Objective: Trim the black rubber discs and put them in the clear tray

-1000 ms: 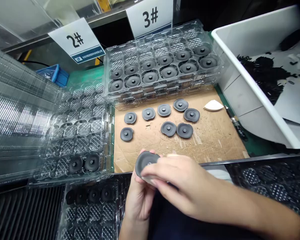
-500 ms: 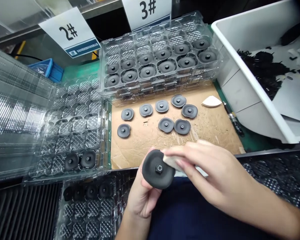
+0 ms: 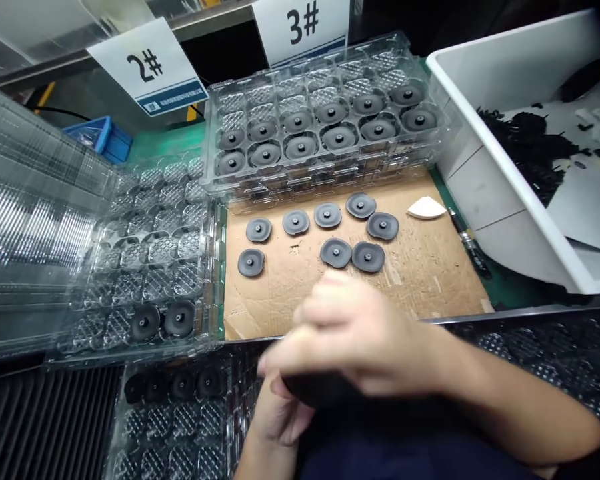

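At the near edge of the desk [image 3: 500, 293], seen from beside the worker: left hand [image 3: 280, 417] cupped low, fingers curled up around a dark rubber disc [image 3: 315, 390], which is held just off the desk's front rail [image 3: 520, 313]. Right hand [image 3: 355, 333] lies over the disc, motion-blurred; whether it grips or only touches the disc cannot be told. Disc mostly hidden between the hands, only its dark rim showing

Just beyond the fingertips, a flattened cardboard sheet [image 3: 280, 293] carries eight matching discs [image 3: 335, 253], each with a central fitting, in two loose rows. Behind the sheet, a stack of clear plastic trays [image 3: 325, 83] holds twelve discs in its front cells. To the left, a clear tray [image 3: 145, 253] holds two discs in its nearest row, with more clear trays [image 3: 35, 220] leaning at the far left. Below the rail, a lower tray [image 3: 180, 427] holds a row of four dark discs

Right of the cardboard: white wedge-shaped sponge [image 3: 426, 209], black-handled pen-like tool [image 3: 470, 243], and a white bin [image 3: 485, 187] holding black scraps [image 3: 525, 140]. Far side: signs "2#" [image 3: 145, 67] and "3#" [image 3: 303, 23], blue crate [image 3: 105, 139]
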Available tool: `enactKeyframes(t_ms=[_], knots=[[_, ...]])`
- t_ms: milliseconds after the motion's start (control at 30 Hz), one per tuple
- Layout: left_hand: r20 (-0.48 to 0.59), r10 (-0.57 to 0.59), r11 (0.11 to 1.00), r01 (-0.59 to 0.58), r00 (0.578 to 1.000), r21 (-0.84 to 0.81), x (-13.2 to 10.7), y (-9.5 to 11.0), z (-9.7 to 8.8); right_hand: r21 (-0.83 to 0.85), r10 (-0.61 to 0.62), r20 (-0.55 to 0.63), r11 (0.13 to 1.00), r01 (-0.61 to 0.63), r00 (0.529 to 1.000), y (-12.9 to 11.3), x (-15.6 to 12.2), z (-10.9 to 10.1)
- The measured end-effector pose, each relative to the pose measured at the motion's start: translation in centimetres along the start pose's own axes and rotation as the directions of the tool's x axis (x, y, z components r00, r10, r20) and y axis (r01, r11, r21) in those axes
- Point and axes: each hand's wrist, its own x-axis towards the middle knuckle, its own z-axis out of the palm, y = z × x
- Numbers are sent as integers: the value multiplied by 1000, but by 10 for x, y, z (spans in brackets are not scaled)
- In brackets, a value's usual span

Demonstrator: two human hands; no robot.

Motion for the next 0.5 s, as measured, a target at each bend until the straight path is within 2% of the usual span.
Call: enactKeyframes(t_ms=[33,67,100,167,267,333,433,500], knots=[[16,-23,990,25,1000,-139,-1,1,-1,52,117,-42,992,-115,992,11,2,1],[45,-56,944,68,997,-323,-2,2,-1,83,261,-71,963,-255,963,24,4,4],[88,-83,860,116,993,-497,-2,3,-2,94,391,-91,919,-383,916,38,4,9],[170,-89,699,184,981,-691,-3,4,-4,61,543,-100,840,-540,834,66,1,27],[230,-62,626,217,971,-749,-4,5,-9,1,577,-85,815,-579,812,91,-16,66],[256,-45,608,230,966,-760,-5,5,-14,-4,587,-146,805,-593,797,91,-31,84],[262,-14,624,213,965,-752,-5,3,-19,1,571,-218,811,-585,792,72,-50,85],[177,64,691,84,982,-718,-2,-1,-21,58,544,-190,837,-544,817,55,-58,73]])
